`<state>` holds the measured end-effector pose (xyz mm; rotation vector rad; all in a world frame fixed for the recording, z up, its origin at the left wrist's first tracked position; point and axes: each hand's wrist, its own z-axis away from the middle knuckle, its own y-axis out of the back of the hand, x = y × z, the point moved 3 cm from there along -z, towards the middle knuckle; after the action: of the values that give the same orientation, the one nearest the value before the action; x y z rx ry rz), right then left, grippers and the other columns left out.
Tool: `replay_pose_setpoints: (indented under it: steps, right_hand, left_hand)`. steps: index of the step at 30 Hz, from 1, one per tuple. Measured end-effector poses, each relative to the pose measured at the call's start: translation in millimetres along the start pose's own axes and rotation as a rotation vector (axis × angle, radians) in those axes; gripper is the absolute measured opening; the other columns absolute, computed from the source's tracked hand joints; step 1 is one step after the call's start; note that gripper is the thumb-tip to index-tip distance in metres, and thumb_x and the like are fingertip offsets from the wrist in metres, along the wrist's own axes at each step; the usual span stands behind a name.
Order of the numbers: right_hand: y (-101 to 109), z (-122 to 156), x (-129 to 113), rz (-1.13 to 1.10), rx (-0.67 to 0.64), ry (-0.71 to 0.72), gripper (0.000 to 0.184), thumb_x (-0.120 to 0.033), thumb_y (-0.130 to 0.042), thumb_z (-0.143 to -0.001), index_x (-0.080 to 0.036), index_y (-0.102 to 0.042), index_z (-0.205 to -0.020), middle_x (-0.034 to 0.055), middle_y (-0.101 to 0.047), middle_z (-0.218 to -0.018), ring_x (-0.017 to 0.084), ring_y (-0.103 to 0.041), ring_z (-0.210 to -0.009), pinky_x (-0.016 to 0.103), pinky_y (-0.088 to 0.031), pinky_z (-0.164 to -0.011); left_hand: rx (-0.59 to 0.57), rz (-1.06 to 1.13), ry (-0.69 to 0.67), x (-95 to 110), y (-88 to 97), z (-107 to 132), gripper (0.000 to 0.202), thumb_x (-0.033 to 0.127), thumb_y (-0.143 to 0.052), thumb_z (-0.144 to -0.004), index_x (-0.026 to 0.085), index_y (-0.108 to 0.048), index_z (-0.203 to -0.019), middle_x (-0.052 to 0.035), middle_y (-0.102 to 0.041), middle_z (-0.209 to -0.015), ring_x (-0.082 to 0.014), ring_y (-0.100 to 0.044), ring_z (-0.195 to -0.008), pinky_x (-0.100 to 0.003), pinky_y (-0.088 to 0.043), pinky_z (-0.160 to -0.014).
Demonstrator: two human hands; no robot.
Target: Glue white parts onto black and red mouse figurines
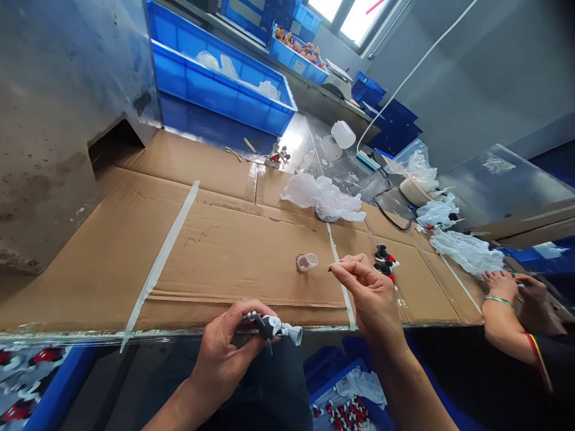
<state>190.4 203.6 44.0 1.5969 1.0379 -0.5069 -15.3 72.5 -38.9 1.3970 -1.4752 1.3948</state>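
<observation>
My left hand (227, 353) is closed round a small black-and-white toy figure (275, 328), held just off the near edge of the cardboard-covered table (215, 239). My right hand (366, 287) pinches a thin stick or brush (333, 267) with a dark tip pointing left. The tip hovers close to a small clear cup (306, 262) lying on the cardboard. A few finished black-and-red figures (385, 261) lie just right of my right hand.
Crumpled clear plastic bags (324, 196) lie mid-table, more bags (467, 251) to the right. Another person's hands (512, 287) work at the right edge. Blue bins (215, 78) stand at the back, and one with figures (354, 413) sits below the table.
</observation>
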Motion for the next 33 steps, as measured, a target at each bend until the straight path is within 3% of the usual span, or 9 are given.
replay_pose_setpoints:
  steps: [7, 10, 15, 21, 28, 33]
  right_hand:
    - [6, 31, -24, -0.17, -0.008, -0.074, 0.013, -0.031, -0.075, -0.089, -0.027, -0.074, -0.077, 0.0014, -0.055, -0.09, 0.024, -0.053, -0.102, 0.039, -0.04, -0.094]
    - [4, 20, -12, -0.083, 0.074, -0.054, 0.015, -0.036, -0.075, -0.088, -0.025, -0.075, -0.078, 0.0022, -0.057, -0.089, 0.024, -0.055, -0.096, 0.04, -0.04, -0.091]
    - [-7, -14, 20, 0.045, 0.135, -0.052, 0.035, -0.054, -0.074, -0.081, -0.021, -0.075, -0.071, 0.0031, -0.057, -0.079, 0.024, -0.055, -0.081, 0.04, -0.044, -0.082]
    - [-17, -21, 26, 0.122, 0.114, -0.017, 0.044, -0.064, -0.07, -0.079, -0.022, -0.075, -0.068, 0.0037, -0.056, -0.075, 0.023, -0.054, -0.075, 0.038, -0.046, -0.076]
    - [7, -17, 20, 0.184, 0.22, 0.014, 0.034, -0.053, -0.073, -0.081, -0.022, -0.073, -0.068, 0.0044, -0.053, -0.079, 0.027, -0.053, -0.081, 0.044, -0.041, -0.082]
    - [23, 23, -9, 0.042, 0.169, -0.017, 0.019, -0.039, -0.073, -0.088, -0.024, -0.072, -0.076, 0.0033, -0.056, -0.086, 0.025, -0.055, -0.089, 0.041, -0.043, -0.088]
  left_hand:
    - [0.012, -0.095, -0.098, 1, -10.0, 7, 0.025, 0.008, -0.068, -0.089, 0.028, -0.067, -0.103, 0.0006, -0.076, -0.095, -0.0141, -0.073, -0.082, -0.021, -0.06, -0.072]
    - [-0.001, -0.106, -0.112, 4, -15.6, 13, 0.026, 0.007, -0.066, -0.089, 0.027, -0.067, -0.104, 0.0001, -0.076, -0.094, -0.0158, -0.074, -0.087, -0.024, -0.061, -0.077]
    - [-0.008, -0.11, -0.124, 9, -16.3, 18, 0.026, 0.009, -0.071, -0.087, 0.027, -0.068, -0.105, 0.0, -0.077, -0.092, -0.016, -0.075, -0.083, -0.021, -0.062, -0.074]
    - [-0.001, -0.104, -0.094, 6, -13.3, 22, 0.029, 0.012, -0.073, -0.086, 0.032, -0.068, -0.106, 0.0035, -0.076, -0.093, -0.0149, -0.075, -0.083, -0.019, -0.062, -0.071]
    - [-0.053, -0.119, -0.098, 1, -17.1, 22, 0.03, 0.011, -0.072, -0.086, 0.031, -0.067, -0.107, 0.0027, -0.077, -0.095, -0.0147, -0.075, -0.085, -0.02, -0.06, -0.076]
    - [-0.076, -0.101, -0.152, 3, -26.7, 22, 0.032, 0.006, -0.072, -0.085, 0.03, -0.066, -0.106, 0.0011, -0.078, -0.096, -0.0167, -0.075, -0.092, -0.023, -0.061, -0.083]
